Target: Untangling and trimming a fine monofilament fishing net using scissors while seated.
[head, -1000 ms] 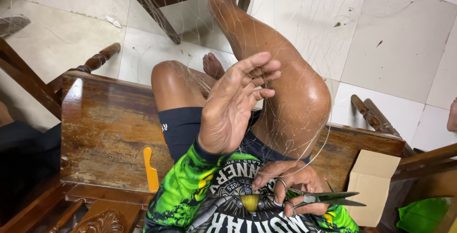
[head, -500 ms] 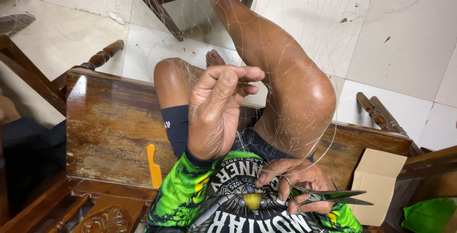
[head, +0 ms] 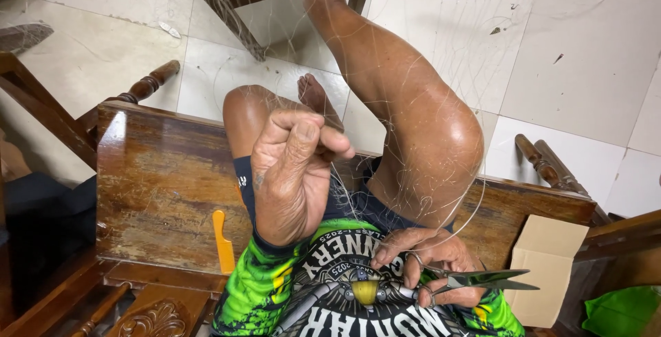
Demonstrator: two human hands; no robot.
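Observation:
My left hand [head: 292, 175] is raised over my lap with its fingers closed, pinching thin clear fishing net [head: 441, 110] between thumb and forefinger. The net drapes over my bent right leg [head: 413, 123] and runs toward the floor. My right hand [head: 430, 261] rests low against my green and black shirt [head: 330, 296]. It holds a pair of silver scissors [head: 482, 280], fingers through the handles, blades pointing right. A small yellow-green bobbin [head: 365, 290] lies on the shirt beside that hand.
I sit on a dark wooden bench [head: 158, 185] with carved armrests. An orange netting needle [head: 222, 244] lies on the seat at my left. A cardboard box [head: 547, 265] and a green bag [head: 623, 313] stand at the right. Pale tiled floor [head: 571, 55] lies beyond.
My left hand went from spread open to closed, pinching the net, and shifted slightly down and left. The right hand with the scissors stayed in place.

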